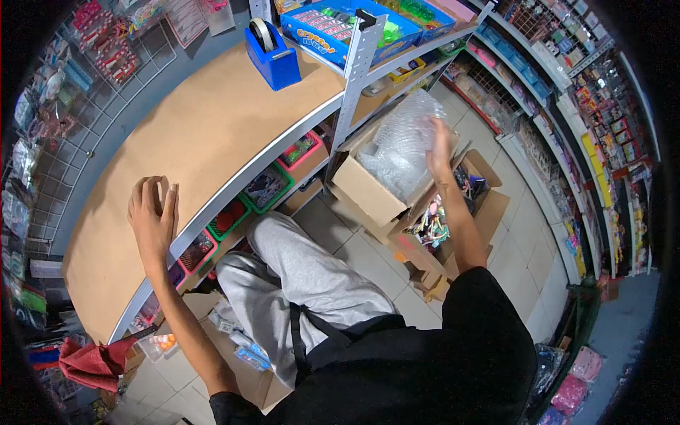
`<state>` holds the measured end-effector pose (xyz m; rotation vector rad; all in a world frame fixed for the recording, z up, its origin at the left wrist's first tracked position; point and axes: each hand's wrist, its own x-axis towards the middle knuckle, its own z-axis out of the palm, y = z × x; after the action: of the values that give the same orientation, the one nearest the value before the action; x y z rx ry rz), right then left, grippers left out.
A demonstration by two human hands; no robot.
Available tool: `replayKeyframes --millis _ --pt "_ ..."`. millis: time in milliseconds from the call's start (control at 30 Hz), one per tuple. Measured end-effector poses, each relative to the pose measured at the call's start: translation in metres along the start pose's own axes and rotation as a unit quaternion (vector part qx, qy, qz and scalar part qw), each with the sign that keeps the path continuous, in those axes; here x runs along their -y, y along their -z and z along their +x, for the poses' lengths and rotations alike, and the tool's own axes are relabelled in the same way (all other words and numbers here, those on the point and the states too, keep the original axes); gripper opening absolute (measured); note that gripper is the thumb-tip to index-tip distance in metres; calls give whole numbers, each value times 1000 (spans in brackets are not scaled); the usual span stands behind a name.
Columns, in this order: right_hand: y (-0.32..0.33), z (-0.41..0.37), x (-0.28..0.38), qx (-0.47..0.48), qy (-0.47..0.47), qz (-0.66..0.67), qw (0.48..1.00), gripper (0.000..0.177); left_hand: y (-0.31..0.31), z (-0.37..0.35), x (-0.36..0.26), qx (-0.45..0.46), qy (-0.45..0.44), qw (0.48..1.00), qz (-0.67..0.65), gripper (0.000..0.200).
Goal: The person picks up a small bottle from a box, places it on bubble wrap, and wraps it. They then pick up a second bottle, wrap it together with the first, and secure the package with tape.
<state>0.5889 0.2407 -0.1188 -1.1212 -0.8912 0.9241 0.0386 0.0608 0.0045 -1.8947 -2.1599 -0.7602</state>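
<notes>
Clear bubble wrap (404, 145) bulges from brown cardboard box (361, 190), upper right; sideways push could tip both. My right hand (439, 147) open against wrap, no grip showing. My left hand (151, 212) empty, half-curled on tan shelf (212, 127).

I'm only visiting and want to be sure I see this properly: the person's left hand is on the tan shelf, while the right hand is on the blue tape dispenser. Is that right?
Not quite: the head view shows the right hand at the bubble wrap in the cardboard box, not on the blue tape dispenser. The left hand is indeed on the tan shelf.
</notes>
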Motion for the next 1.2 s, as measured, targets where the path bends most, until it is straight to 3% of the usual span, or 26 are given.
replayKeyframes --millis 100,200,233,267,300,333,367,433,467,500,533,600,633,667,700,733,767,800,833,900,933,1000,1033,1100,1167,1200 --pt "-5 -17 57 -17 -43 157 987 29 2 -1 -2 -8 6 1000 -1 34" --pt "-23 -36 71 -31 35 124 991 26 1 -1 1 -57 -54 997 -17 32" --pt "-46 -62 91 54 118 50 990 23 4 -1 2 -79 -88 993 -23 31" --pt "-75 -93 113 136 199 -23 970 21 12 -6 -12 -70 -52 987 -133 28" --pt "-92 -112 116 176 366 -194 893 18 18 -13 -28 -69 10 966 -248 28" --pt "-110 -132 119 200 509 -351 760 16 10 -26 -36 -54 64 925 -370 38" --pt "-139 -165 136 236 538 -395 707 19 10 -35 -55 -17 22 870 -492 63" --pt "-178 -214 127 335 534 -370 683 22 16 -61 -97 92 53 771 -627 113" --pt "-192 -237 118 371 526 -327 692 22 9 -76 -113 108 89 713 -688 120" --pt "-205 -255 111 406 518 -283 698 22 -6 -95 -106 49 87 823 -559 122" --pt "-216 -264 109 420 502 -257 711 22 -6 -103 -100 35 99 789 -606 118" --pt "-227 -276 117 448 467 -214 732 23 14 -119 -80 -75 113 726 -674 95" --pt "-237 -278 125 489 316 -53 811 23 26 -125 -71 -131 112 693 -701 85" --pt "-233 -274 133 542 77 28 836 24 26 -134 -63 -120 161 699 -686 85" --pt "-239 -278 134 546 -83 222 803 25 26 -141 -55 -110 208 704 -671 85" --pt "-244 -281 134 504 -239 402 726 26 20 -152 -52 -87 227 705 -666 83" --pt "-250 -280 137 484 -279 435 706 28 12 -161 -53 -64 246 705 -662 81" --pt "-255 -278 139 460 -319 466 685 30 29 -155 -71 -50 239 640 -729 73" --pt "-263 -273 134 462 -324 468 680 32 39 -157 -78 -20 249 570 -783 65" --pt "-276 -266 131 462 -334 459 682 35 47 -151 -88 -55 192 565 -800 54" --pt "-280 -264 133 460 -337 446 690 37 50 -147 -85 -94 204 588 -777 48" --pt "-284 -262 129 425 -307 368 768 36 49 -140 -62 -181 243 625 -720 36" --pt "-287 -261 129 406 -289 326 803 35 61 -128 -57 -196 227 611 -732 36" --pt "-293 -256 130 417 -239 263 837 32 82 -111 -43 -222 261 634 -694 28" --pt "-303 -249 116 431 -154 194 868 28 87 -99 -12 -179 286 726 -599 23" --pt "-305 -240 105 449 -167 175 860 31 85 -94 3 -154 298 768 -545 22"
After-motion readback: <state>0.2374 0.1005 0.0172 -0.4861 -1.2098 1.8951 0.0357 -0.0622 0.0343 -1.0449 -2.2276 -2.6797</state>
